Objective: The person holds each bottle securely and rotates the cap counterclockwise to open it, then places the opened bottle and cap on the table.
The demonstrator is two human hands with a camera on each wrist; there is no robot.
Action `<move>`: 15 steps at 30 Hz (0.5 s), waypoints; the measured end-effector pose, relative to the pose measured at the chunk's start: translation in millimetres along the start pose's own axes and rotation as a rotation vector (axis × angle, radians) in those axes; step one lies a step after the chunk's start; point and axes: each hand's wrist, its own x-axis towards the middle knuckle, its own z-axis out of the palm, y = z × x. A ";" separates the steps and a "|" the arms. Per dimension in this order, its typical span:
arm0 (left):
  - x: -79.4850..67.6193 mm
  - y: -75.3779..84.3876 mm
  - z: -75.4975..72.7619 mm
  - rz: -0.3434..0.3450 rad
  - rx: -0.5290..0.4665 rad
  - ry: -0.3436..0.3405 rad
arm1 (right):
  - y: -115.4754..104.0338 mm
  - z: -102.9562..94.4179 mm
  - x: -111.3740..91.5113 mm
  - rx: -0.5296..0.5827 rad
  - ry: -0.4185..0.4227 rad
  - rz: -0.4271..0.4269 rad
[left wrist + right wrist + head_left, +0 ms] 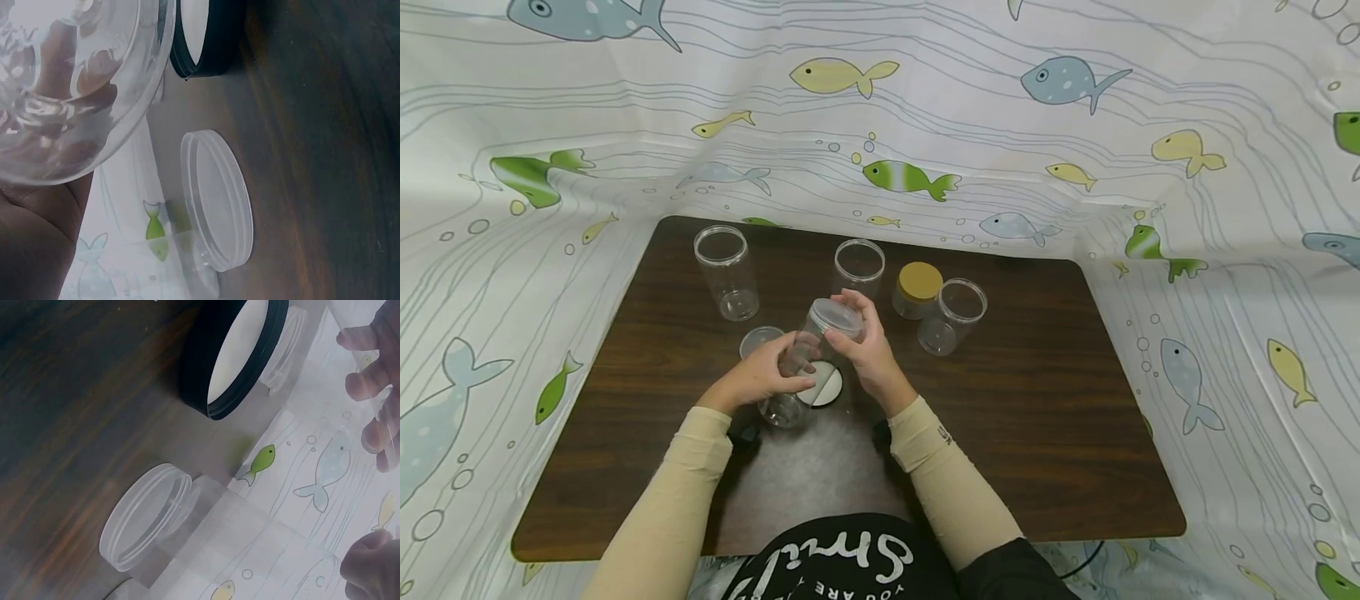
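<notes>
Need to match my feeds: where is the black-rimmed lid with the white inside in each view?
Head: black-rimmed lid, below and left of centre.
Left wrist: the lid at the top edge, about the middle, cut off.
Right wrist: the lid at the top edge, right of the middle, cut off.
Shared landmark: the brown tabletop.

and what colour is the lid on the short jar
Mustard yellow; the lid shows best in the head view.

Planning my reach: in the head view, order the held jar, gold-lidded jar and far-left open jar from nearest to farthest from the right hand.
From the right hand:
1. Held jar: in its grip.
2. Gold-lidded jar: beyond it, to the right.
3. Far-left open jar: at the back left.
</notes>
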 end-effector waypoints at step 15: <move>-3.0 -1.3 -7.1 -0.021 0.078 0.060 | 4.9 5.5 -13.6 -0.016 0.158 0.090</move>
